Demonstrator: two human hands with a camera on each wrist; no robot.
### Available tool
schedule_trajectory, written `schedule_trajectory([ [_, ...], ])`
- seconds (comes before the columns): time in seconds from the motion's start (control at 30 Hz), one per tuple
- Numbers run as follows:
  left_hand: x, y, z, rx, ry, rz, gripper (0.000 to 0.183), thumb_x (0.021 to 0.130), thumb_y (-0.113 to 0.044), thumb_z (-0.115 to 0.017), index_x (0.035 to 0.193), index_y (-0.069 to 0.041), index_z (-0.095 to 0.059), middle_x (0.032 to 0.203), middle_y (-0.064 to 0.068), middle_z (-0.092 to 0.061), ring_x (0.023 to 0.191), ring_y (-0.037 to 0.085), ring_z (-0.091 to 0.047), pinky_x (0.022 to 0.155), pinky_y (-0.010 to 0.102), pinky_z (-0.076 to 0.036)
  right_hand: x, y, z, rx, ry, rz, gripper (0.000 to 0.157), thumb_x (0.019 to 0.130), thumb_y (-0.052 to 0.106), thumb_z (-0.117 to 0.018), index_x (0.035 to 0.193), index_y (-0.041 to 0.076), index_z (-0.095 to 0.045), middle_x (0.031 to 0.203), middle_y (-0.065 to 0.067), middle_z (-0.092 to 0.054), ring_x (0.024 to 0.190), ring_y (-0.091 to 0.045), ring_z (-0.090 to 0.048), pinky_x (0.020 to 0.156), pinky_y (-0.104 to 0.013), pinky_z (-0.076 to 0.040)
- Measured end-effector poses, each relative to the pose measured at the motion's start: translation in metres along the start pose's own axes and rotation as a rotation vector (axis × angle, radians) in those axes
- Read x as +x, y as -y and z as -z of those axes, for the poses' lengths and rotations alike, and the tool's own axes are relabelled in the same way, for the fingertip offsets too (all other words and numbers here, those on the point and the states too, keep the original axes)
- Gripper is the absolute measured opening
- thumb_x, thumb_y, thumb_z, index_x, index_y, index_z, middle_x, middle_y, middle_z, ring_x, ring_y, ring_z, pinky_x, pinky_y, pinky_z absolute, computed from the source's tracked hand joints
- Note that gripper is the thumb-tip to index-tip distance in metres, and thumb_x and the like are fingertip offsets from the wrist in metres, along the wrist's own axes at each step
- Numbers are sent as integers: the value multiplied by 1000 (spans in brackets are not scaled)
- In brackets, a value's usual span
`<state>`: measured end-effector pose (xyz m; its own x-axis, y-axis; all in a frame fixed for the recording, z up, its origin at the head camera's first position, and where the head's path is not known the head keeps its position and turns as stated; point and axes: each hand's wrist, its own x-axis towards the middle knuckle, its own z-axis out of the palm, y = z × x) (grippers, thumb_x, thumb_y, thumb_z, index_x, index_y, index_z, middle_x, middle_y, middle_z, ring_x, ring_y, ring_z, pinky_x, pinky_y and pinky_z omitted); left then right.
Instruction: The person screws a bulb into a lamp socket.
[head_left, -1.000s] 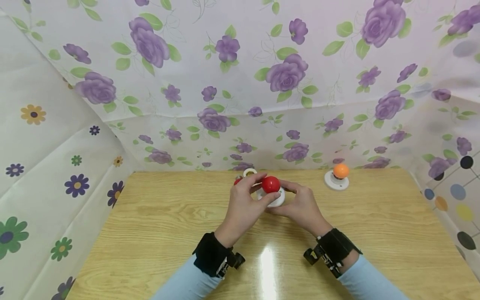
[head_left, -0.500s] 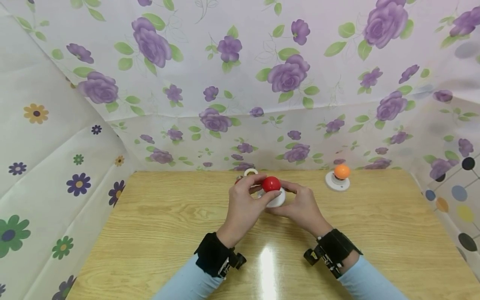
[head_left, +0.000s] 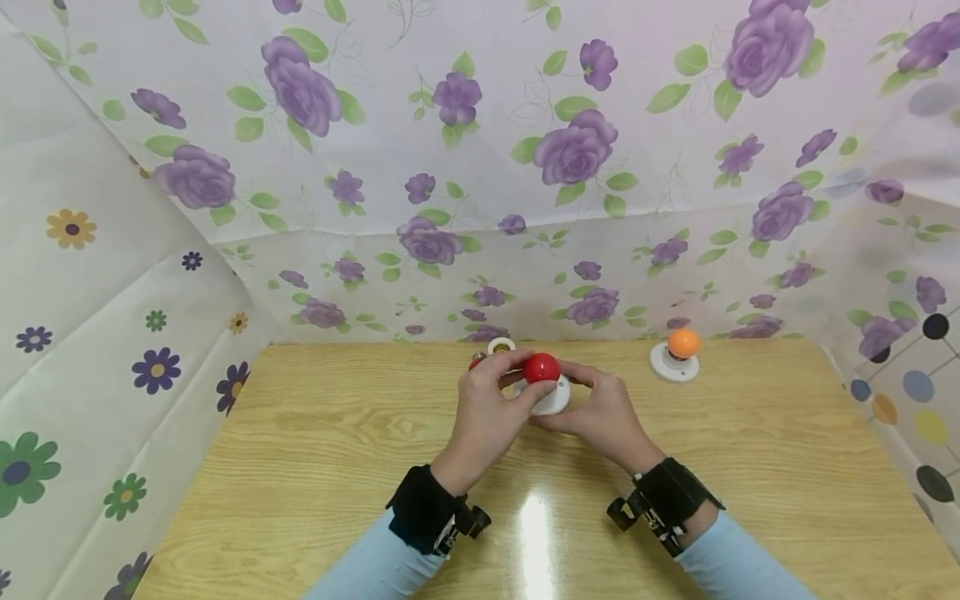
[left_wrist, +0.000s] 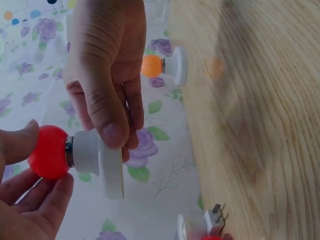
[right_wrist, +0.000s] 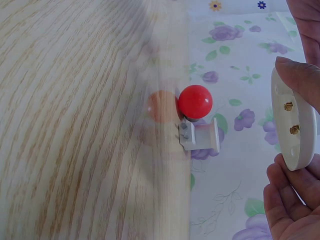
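In the head view my left hand [head_left: 487,404] pinches a round red light bulb [head_left: 542,367] between thumb and fingers. My right hand [head_left: 606,412] grips the rim of a round white lamp holder [head_left: 553,402] under the bulb. From the left wrist, the red bulb [left_wrist: 49,152] lies in line with the lamp holder [left_wrist: 87,151], and a strip of its metal collar shows at the holder's mouth. The holder's underside [right_wrist: 292,120], with two brass screws, faces the right wrist camera. Both things are held above the wooden table.
An orange bulb [head_left: 683,343] stands in another white lamp holder [head_left: 672,367] at the back right. Behind my left hand are a white socket with plug pins [right_wrist: 200,137] and a second red bulb [right_wrist: 195,102]. Flowered cloth [head_left: 450,292] borders the table [head_left: 337,450].
My left thumb has shifted very slightly on the red bulb. Both hands, the bulb and the lamp holder otherwise keep their places.
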<state>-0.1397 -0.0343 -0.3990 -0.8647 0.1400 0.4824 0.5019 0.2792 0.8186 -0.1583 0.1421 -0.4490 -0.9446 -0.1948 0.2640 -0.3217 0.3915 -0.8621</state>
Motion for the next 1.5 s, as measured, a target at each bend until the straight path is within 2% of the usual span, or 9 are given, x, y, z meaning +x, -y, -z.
schedule_trajectory([
  [0.2, 1, 0, 1, 23, 32, 10, 43, 80, -23, -73, 119, -12, -60, 112, -2, -58, 96, 8, -59, 80, 24, -47, 0, 0, 0, 1, -1, -1, 72, 58, 43, -86, 122, 23, -59, 115, 11, -59, 109, -6, -51, 94, -45, -38],
  [0.43, 2, 0, 2, 23, 67, -1, 41, 82, -18, -70, 121, -10, -58, 114, 0, -57, 101, 9, -57, 82, 28, -47, 0, -3, 0, -4, 10, 17, 71, 60, 43, -85, 122, 21, -59, 116, 11, -59, 109, -6, -51, 93, -41, -39],
  [0.6, 2, 1, 2, 14, 85, -24, 41, 83, -15, -68, 123, -9, -57, 116, 2, -56, 105, 9, -55, 84, 26, -46, 1, -3, 0, -18, 15, 18, 72, 60, 43, -84, 123, 20, -58, 117, 11, -58, 109, -6, -51, 93, -40, -40],
  [1.07, 3, 4, 3, 21, 135, -29, 44, 86, -13, -66, 127, -6, -53, 122, 7, -55, 110, 8, -52, 86, 26, -44, 1, -4, -1, -19, 20, 33, 72, 60, 43, -85, 122, 18, -59, 117, 9, -58, 110, -10, -52, 93, -40, -40],
  [1.3, 2, 1, 5, 41, 177, -11, 47, 88, -18, -63, 132, -8, -50, 127, -1, -52, 113, 7, -50, 89, 26, -42, 1, -4, -1, -22, 17, 30, 74, 59, 45, -84, 123, 17, -59, 118, 9, -58, 111, -10, -51, 93, -43, -40],
  [1.4, 2, 0, 5, 51, 162, -30, 50, 87, -22, -66, 132, -8, -49, 126, -2, -53, 111, 7, -51, 88, 26, -43, 1, -4, -2, -28, 15, 26, 75, 59, 48, -83, 123, 18, -59, 118, 10, -58, 111, -8, -50, 94, -45, -40],
  [1.5, 3, -1, 5, 64, 107, -55, 49, 84, -25, -69, 128, -10, -53, 121, -5, -55, 108, 8, -53, 86, 25, -44, 0, -4, -1, -37, 18, 19, 75, 59, 50, -83, 123, 20, -59, 118, 11, -57, 112, -7, -50, 93, -42, -40],
])
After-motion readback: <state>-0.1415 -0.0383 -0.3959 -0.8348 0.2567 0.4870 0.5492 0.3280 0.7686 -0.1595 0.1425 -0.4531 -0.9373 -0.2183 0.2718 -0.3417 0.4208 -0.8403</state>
